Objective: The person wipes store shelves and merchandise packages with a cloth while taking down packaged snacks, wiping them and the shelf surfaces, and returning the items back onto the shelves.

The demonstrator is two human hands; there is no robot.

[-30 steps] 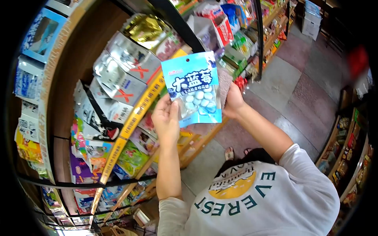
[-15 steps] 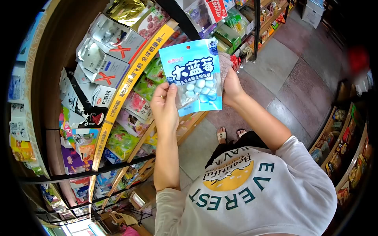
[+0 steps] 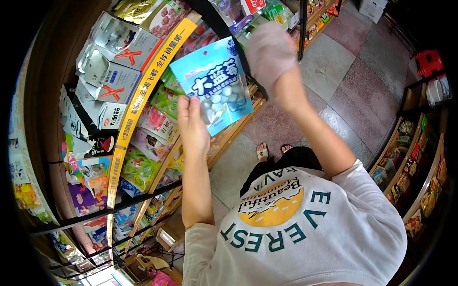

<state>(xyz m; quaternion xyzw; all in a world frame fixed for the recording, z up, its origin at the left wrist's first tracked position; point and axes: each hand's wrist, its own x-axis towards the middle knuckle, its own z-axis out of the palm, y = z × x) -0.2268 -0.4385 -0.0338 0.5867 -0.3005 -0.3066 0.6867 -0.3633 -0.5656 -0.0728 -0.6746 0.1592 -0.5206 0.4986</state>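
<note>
A light blue candy bag (image 3: 214,86) with a clear window of blue and white pieces hangs tilted in front of the shelf. My left hand (image 3: 193,119) pinches its lower left edge, thumb on the front. To the right of the bag, my right hand (image 3: 286,86) is blurred by motion, with a greyish-pink cloth (image 3: 271,55) over its fingers. The cloth hides how the fingers lie. A gap separates it from most of the bag.
Shelves of snack packs with a yellow label strip (image 3: 143,90) curve along the left. Silver boxes (image 3: 112,71) stand behind the strip. Another snack rack (image 3: 420,157) is at the right, and a red object (image 3: 428,63) is above it. Tiled floor (image 3: 329,81) lies between.
The cloth and my right hand have come away from behind the bag's right edge, upward. The bag, in my left hand, has tilted and shifted left. The view has moved too.
</note>
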